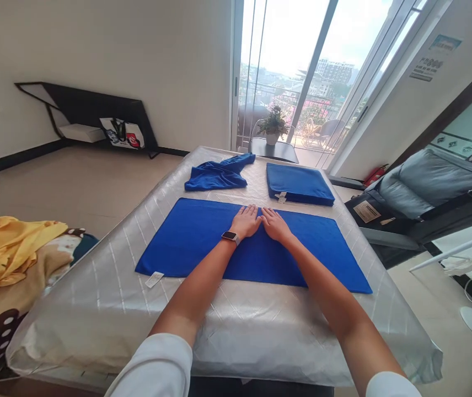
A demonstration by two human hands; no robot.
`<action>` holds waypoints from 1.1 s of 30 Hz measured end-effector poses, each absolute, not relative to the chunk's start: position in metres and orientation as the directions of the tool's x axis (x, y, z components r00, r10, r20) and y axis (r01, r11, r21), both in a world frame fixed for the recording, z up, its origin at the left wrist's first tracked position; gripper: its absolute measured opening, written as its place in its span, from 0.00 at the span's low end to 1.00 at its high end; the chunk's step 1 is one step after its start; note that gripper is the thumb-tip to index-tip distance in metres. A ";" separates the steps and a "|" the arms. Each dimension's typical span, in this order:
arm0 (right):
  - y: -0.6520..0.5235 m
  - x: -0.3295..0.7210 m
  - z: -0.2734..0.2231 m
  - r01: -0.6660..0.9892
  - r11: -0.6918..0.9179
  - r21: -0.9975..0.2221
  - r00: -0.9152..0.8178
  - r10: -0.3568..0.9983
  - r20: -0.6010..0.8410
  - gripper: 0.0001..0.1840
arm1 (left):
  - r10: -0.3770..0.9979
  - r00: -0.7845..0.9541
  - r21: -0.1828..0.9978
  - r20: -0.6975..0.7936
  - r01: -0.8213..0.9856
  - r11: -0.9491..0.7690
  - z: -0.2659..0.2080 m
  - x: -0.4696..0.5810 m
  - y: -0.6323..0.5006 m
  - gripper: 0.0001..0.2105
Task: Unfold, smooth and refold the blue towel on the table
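Observation:
A blue towel [190, 237] lies spread flat across the table, with a white tag [154, 279] at its near left corner. Both my hands press flat on it near its far edge, close together at the middle. My left hand [246, 221] has its fingers stretched out, and a watch sits on that wrist. Beside it, my right hand [275, 225] also lies flat with fingers extended. Beyond the towel on the left is a crumpled blue cloth [217, 173]. A neat stack of folded blue towels [300, 183] lies at the far right, a white tag on its near side.
A silvery quilted cover [116, 275] drapes the table. Behind it stands a chair [275, 151] bearing a potted plant [274, 127]. Yellow and brown fabrics [16, 248] are heaped at the left. A dark armchair with a grey cushion [430, 182] stands at the right.

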State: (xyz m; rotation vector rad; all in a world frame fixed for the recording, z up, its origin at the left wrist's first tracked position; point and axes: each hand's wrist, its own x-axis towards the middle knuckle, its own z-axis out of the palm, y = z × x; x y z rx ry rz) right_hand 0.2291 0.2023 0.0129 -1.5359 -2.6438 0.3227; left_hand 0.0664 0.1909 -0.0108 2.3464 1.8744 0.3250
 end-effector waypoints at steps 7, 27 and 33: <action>0.211 0.238 0.001 0.897 0.414 -0.155 -0.428 0.901 -0.070 0.36 | 0.976 0.203 0.241 0.080 0.946 -0.216 -0.010 0.068 0.191 0.33; 0.239 0.442 -0.008 0.994 -0.051 -0.098 0.048 0.998 -0.032 0.43 | 0.980 -0.196 0.167 -0.018 0.966 0.196 -0.002 -0.114 0.166 0.35; 0.243 0.452 -0.012 0.989 -0.072 -0.127 0.067 0.997 -0.045 0.44 | 0.946 -0.324 0.126 -0.013 0.938 0.323 -0.003 -0.161 0.156 0.35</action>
